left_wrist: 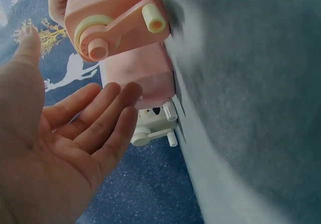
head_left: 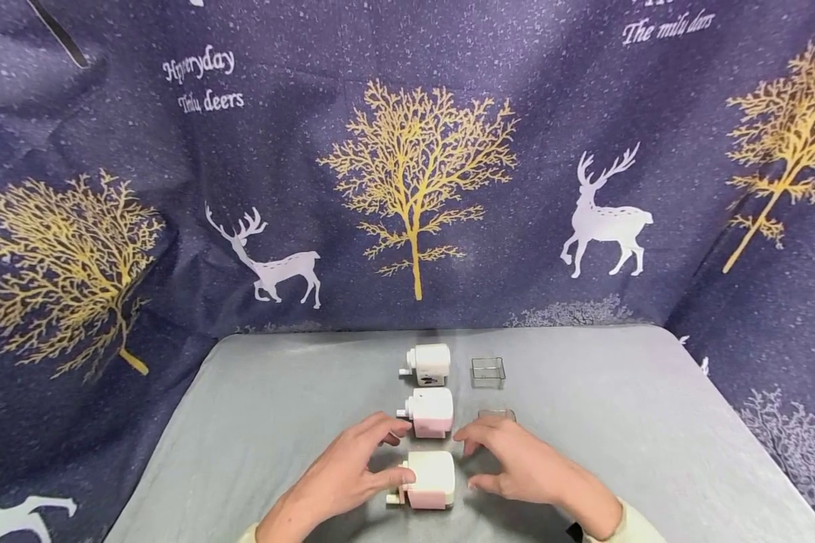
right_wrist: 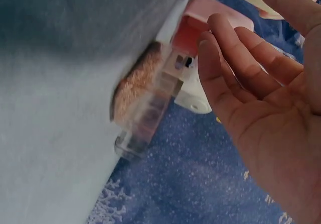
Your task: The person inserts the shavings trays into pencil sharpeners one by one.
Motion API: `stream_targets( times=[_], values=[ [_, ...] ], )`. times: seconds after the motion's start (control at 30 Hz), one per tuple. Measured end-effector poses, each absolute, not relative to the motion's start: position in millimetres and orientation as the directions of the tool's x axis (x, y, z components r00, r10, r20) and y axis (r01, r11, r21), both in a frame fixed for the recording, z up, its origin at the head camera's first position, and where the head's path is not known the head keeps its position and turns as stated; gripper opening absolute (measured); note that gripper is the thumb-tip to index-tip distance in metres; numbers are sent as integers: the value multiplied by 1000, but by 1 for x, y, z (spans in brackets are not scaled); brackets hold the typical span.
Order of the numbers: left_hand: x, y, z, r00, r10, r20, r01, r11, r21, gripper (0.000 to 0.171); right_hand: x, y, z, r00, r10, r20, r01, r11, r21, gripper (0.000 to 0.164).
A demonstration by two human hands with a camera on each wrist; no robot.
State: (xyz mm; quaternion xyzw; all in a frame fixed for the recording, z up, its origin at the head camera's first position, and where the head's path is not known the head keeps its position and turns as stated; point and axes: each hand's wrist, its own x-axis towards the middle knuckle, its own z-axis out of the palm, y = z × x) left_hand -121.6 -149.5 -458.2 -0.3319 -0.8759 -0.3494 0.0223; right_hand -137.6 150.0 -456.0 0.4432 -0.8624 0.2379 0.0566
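Three hand-crank pencil sharpeners stand in a row on the table, their cranks pointing left in the head view. Nearest is a cream and pink sharpener [head_left: 432, 478]; behind it are a white and pink sharpener [head_left: 433, 413] and a white sharpener [head_left: 432, 362] with a dark print. My left hand [head_left: 353, 467] is spread at the crank side of the nearest one, its thumb overlapping that side. In the left wrist view the pink crank [left_wrist: 118, 25] shows beyond the loosely bent fingers. My right hand [head_left: 516, 460] is held to the right of the sharpeners, fingers relaxed and holding nothing.
A clear shavings drawer [head_left: 488, 374] lies right of the white sharpener. Another clear drawer [head_left: 497, 414] is partly hidden behind my right hand; brown shavings [right_wrist: 138, 86] show in the right wrist view. A dark blue patterned cloth [head_left: 448, 302] hangs behind the grey table [head_left: 278, 422].
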Motion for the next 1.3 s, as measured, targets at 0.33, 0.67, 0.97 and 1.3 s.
stream_targets(
  times=[0.33, 0.67, 0.97, 1.3],
  values=[
    [-135, -154, -461, -812, 494, 311, 572, 569, 591, 58, -147, 168, -448, -633, -684, 363, -772, 523, -361, 49],
    [-147, -158, -466, -789, 481, 381, 613, 581, 536, 57, -153, 182, -441, -719, -603, 347, -694, 650, -309, 57],
    [-158, -154, -468, -822, 450, 350, 569, 630, 529, 58, -159, 191, -444, -763, -559, 326, -645, 691, -325, 70],
    [-170, -143, -469, -822, 462, 333, 567, 612, 551, 63, -166, 200, -454, -776, -554, 301, -630, 703, -330, 73]
  ],
)
